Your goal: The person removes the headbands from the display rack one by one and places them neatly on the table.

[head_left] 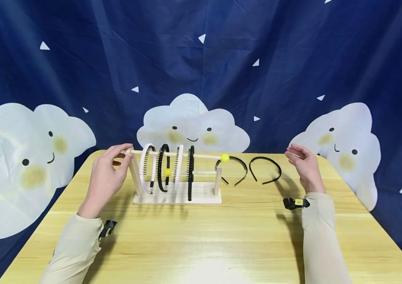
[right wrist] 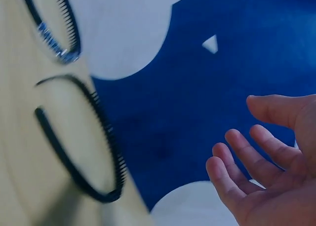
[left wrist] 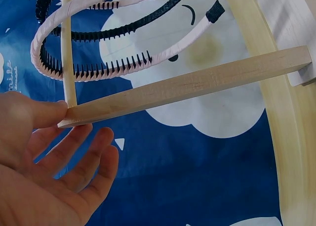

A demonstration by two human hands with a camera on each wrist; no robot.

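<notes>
My left hand (head_left: pixel 105 179) pinches the top end of an upright post (left wrist: pixel 187 87) of a wooden headband rack (head_left: pixel 206 199), thumb on one side and fingertips on the other. Over the rack's upper rod hang a pale pink toothed headband (head_left: pixel 142 169), a black one (head_left: pixel 159 173), a white one (head_left: pixel 178 169) and a second black one (head_left: pixel 190 185). Raised above the table's right side, my right hand (head_left: pixel 305 167) holds nothing, its fingers loosely bent and apart in the right wrist view. Nearest to it lies a black headband (right wrist: pixel 74 171) on the tabletop.
Another dark toothed headband (head_left: pixel 246 169), with a shiny patterned section in the right wrist view, lies between the rack and the nearest headband. Yellow balls (head_left: pixel 225 157) cap the rack's rods. Behind the wooden table (head_left: pixel 187 232) hangs a blue cloth (head_left: pixel 201 71) with clouds.
</notes>
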